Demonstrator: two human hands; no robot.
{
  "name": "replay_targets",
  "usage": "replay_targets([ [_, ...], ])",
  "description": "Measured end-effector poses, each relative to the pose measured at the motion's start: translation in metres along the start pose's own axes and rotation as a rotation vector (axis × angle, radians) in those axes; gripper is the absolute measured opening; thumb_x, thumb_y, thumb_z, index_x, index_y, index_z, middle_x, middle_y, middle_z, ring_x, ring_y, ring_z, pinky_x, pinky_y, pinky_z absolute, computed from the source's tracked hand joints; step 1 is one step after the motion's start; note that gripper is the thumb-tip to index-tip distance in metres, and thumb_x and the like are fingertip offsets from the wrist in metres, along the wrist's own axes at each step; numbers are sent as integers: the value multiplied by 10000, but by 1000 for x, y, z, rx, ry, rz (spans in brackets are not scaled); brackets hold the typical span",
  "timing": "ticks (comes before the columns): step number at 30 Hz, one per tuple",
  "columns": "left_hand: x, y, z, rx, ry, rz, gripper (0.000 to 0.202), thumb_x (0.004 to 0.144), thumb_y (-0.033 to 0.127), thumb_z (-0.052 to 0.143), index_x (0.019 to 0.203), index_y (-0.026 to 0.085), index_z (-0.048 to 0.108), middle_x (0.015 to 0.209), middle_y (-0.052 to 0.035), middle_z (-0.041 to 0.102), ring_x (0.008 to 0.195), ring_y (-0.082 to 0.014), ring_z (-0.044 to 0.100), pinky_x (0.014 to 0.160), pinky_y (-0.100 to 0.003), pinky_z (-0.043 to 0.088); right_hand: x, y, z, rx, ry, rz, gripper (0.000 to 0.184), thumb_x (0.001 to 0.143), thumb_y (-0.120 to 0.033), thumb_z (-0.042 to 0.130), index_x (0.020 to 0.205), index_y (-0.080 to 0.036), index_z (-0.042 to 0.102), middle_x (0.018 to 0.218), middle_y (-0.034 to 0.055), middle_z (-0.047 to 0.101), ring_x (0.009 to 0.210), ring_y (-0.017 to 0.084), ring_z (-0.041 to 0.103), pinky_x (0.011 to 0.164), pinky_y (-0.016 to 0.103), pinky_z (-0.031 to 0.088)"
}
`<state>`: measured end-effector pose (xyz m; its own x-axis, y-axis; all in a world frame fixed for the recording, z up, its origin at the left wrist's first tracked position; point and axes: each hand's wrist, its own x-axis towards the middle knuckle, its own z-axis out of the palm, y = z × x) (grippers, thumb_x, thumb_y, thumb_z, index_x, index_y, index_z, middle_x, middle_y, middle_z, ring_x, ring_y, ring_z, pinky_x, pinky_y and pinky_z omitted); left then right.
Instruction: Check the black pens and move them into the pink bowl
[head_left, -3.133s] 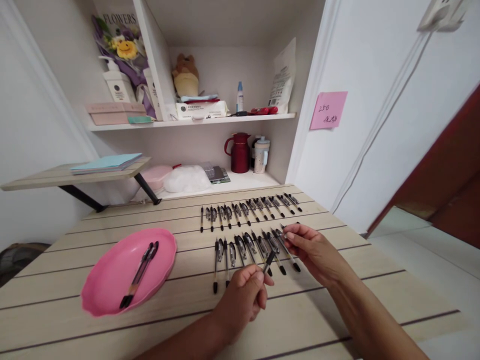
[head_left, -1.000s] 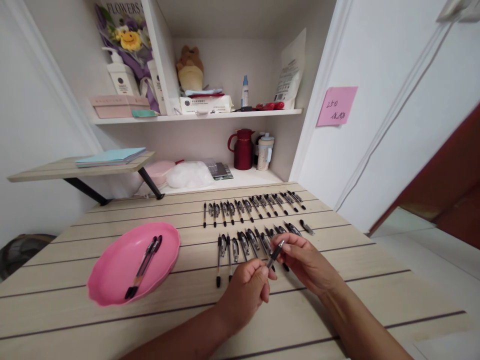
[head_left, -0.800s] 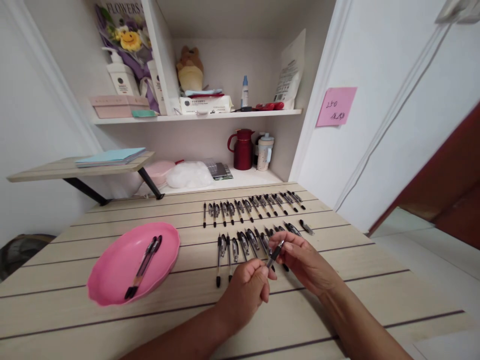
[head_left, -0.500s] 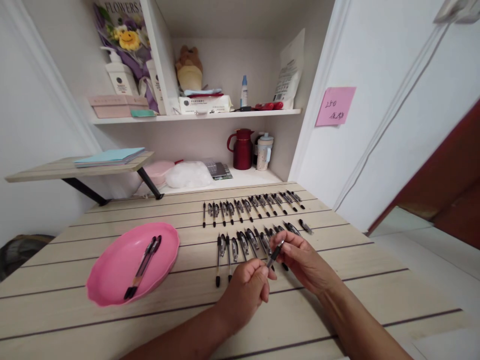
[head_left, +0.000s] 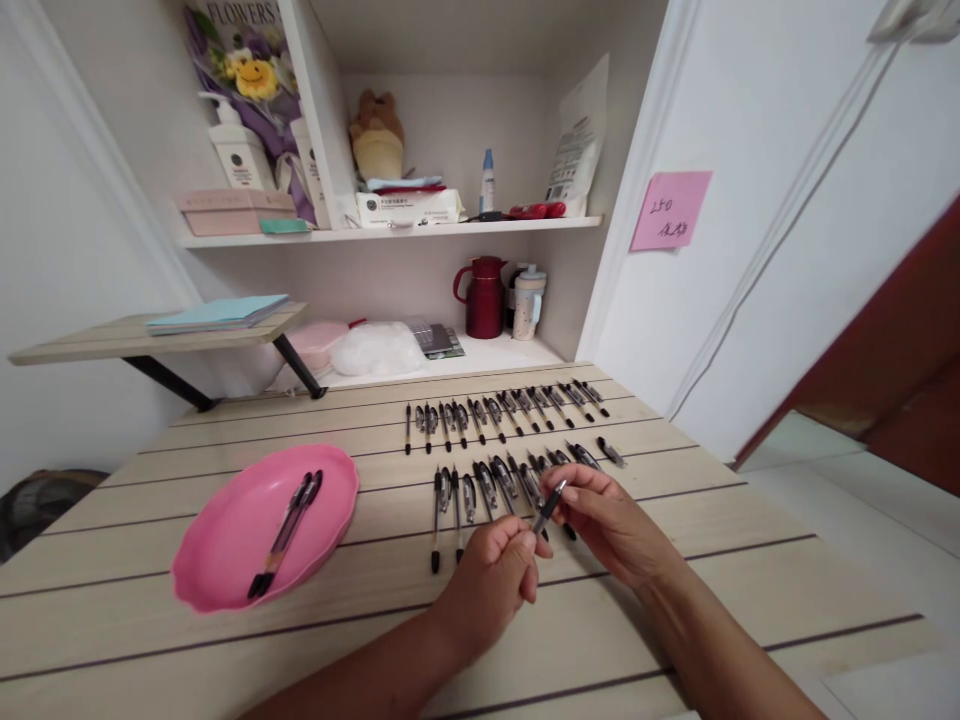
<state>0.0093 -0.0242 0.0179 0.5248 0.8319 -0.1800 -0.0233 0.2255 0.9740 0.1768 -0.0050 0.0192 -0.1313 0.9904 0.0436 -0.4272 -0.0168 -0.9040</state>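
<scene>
Pen (head_left: 550,506), slim black plastic, between left hand (head_left: 491,585) and right hand (head_left: 611,520)

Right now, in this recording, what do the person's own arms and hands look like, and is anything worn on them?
Two bare hands, the left hand and the right hand: no gloves, and no ring, watch or bracelet shows. The left forearm and the right forearm are uncovered to the bottom edge of the picture, with no sleeve in view. No markings or tattoos show.

A pink dish (head_left: 225,560) sits at nine o'clock on the tabletop (head_left: 675,560). A red jug (head_left: 484,297) stands at twelve, and a pink note (head_left: 670,210) at two.
</scene>
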Motion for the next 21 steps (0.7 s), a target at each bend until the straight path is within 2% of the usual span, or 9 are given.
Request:
replay_targets([
  [4,0,-1,0,-3,0,1,234,814,360,409,794,145,498,475,69,422,350,-22,241,404,-193,150,2,2,-1,-5,-10,-31,116,654,-257,707,695,-179,632,759,0,594,579,72,461,544,210,349],
  [9,0,0,0,-3,6,-8,239,811,369,414,793,144,494,474,69,420,352,-24,238,403,-194,148,1,2,-2,16,3,7,192,677,-266,689,852,-195,658,831,32,628,626,98,506,586,233,379],
  [15,0,1,0,15,2,-5,233,814,359,404,792,146,494,472,68,422,347,-24,236,402,-193,154,2,2,-1,-21,33,-19,130,636,-267,720,692,-175,646,724,4,594,565,81,470,538,224,358],
  [19,1,0,0,16,8,3,231,815,354,403,798,143,496,474,68,423,349,-25,240,402,-193,155,2,2,-1,2,34,-1,189,641,-293,715,789,-192,658,779,20,625,583,91,492,551,231,371],
  [21,1,0,0,17,9,6,230,814,354,408,796,143,497,475,68,425,352,-26,245,404,-193,158,2,2,-1,-3,43,0,181,636,-283,718,776,-182,664,755,23,621,580,92,493,548,230,373],
])
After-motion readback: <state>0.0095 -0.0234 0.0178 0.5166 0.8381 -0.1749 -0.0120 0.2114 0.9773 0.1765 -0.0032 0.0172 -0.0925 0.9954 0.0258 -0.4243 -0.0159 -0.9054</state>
